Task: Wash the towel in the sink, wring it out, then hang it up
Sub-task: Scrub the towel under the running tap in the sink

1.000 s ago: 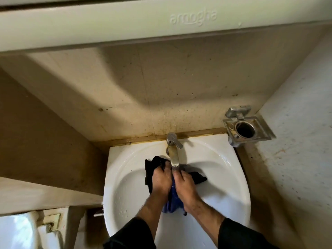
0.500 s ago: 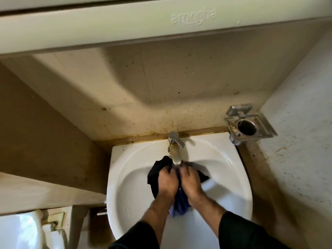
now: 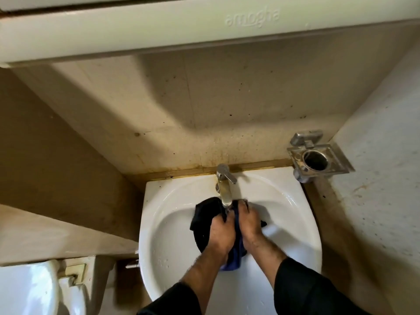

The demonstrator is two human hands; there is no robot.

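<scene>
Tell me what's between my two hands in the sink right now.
In the head view, a bunched fold of the dark blue towel sits between the left hand and right hand, just under the tap.

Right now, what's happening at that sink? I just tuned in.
A person is washing a dark towel in the white sink. Both hands grip it, bunched, just under the tap: the left hand on one side, the right hand on the other, with a blue part of the cloth hanging between the wrists. It is in the basin, not yet wrung or hung up.
</scene>
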